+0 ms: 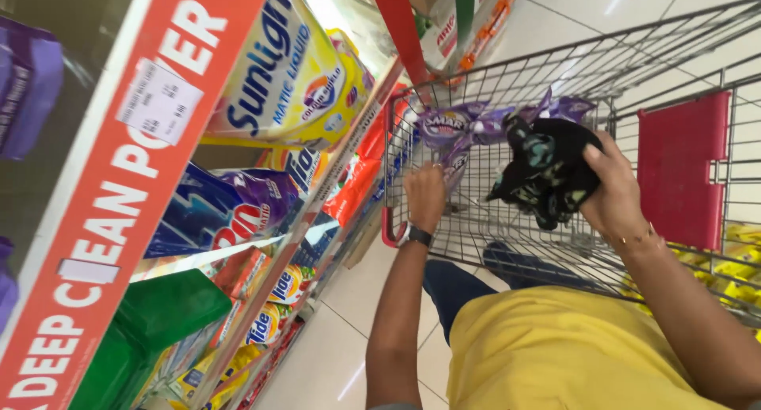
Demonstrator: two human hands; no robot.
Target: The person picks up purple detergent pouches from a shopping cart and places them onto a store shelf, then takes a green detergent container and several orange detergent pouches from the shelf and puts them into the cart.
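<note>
- Left hand [426, 194]: fingers grasping one purple pouch [453, 134] inside wire shopping cart [555, 69]
- Right hand [612, 190]: fingers clenched on one black cloth bundle [547, 168]
- Detergent shelf [261, 244] borders cart, left side

Metal wire cart [555, 69], glossy plastic pouches [468, 125]

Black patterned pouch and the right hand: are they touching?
Touching. The head view shows the right hand wrapped around the black patterned pouch, thumb pressed over its top edge, held above the wire shopping cart.
</note>
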